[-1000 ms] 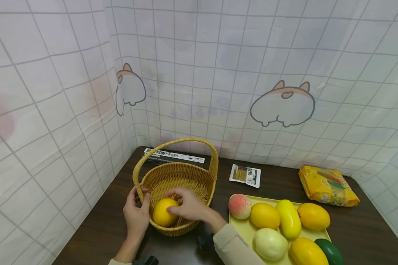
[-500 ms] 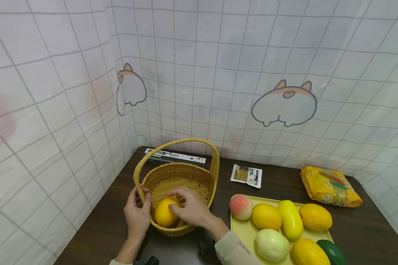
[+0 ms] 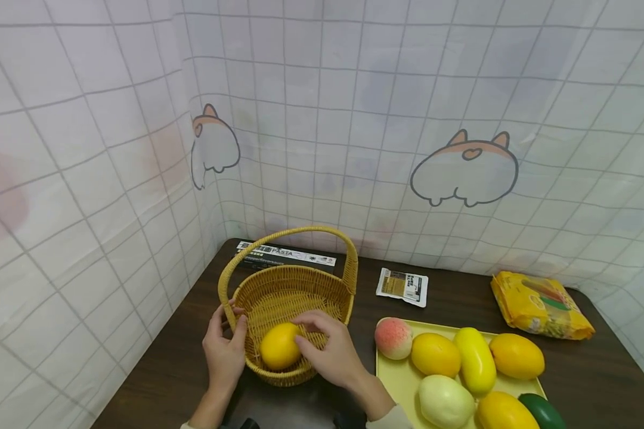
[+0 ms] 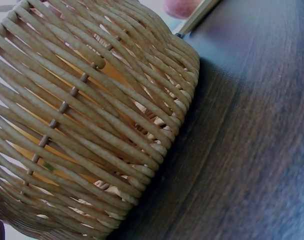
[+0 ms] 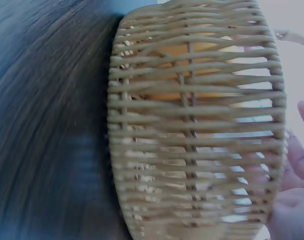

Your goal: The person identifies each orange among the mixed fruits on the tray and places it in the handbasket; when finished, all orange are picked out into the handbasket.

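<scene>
A yellow-orange oval fruit, mango-like, lies at the front left inside the woven basket. My left hand grips the basket's left rim at the handle's foot, thumb in front and fingers partly hidden behind. Over the right front rim reaches my right hand; its loosely bent thumb and fingertips are at the fruit's right side, not wrapped round it. Whether they touch it I cannot tell. In the left wrist view the orange fruit shows through the basket's weave. The right wrist view also has the basket wall before it.
Right of the basket, a pale yellow tray bears a peach, several yellow fruits, a pale green fruit and a dark green one. Behind lie a black pasta box, a white sachet and a yellow packet.
My right hand has shifted right, and its grasp on the fruit has loosened. The fruit has moved slightly right inside the basket. My left hand keeps its grip on the rim.
</scene>
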`<state>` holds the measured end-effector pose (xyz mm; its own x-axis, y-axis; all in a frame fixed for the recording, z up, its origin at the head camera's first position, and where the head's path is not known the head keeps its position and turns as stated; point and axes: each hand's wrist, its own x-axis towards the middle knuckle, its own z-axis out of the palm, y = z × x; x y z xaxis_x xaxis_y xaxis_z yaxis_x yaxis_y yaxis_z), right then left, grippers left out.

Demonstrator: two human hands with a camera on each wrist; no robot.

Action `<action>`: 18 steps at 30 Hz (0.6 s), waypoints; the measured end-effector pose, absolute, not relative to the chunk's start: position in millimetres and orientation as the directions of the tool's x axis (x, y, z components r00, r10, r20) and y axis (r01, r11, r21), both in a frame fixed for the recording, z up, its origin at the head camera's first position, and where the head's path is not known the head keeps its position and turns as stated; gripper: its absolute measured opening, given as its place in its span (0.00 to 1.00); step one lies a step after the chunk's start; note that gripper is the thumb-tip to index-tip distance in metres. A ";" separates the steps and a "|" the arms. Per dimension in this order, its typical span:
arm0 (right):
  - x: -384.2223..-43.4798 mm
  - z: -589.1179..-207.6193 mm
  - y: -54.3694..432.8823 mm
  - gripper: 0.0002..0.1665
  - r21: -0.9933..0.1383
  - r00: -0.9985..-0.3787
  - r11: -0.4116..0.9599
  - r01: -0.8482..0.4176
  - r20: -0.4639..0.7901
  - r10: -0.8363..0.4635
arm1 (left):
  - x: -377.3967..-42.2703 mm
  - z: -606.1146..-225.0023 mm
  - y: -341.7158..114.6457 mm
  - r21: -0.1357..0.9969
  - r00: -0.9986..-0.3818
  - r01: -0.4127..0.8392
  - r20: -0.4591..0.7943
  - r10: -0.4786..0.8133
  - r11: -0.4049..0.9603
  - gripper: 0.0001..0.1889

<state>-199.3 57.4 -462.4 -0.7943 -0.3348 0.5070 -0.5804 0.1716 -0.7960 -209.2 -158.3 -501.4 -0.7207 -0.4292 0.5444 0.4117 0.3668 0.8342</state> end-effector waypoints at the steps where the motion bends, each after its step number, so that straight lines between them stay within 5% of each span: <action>1: -195.8 -457.2 59.8 0.15 -0.796 -0.792 0.172 -0.581 0.504 -0.345 | -206.5 -496.4 -156.6 0.835 -0.722 0.408 0.543 -0.430 0.369 0.18; 6: -180.0 -429.8 73.8 0.17 -0.810 -0.799 0.210 -0.547 0.431 -0.419 | -194.4 -475.4 -148.8 0.836 -0.725 0.406 0.541 -0.426 0.369 0.17; 18: -190.1 -429.7 117.0 0.17 -0.789 -0.823 0.336 -0.514 0.344 -0.453 | -193.3 -472.1 -148.6 0.825 -0.720 0.418 0.556 -0.415 0.380 0.18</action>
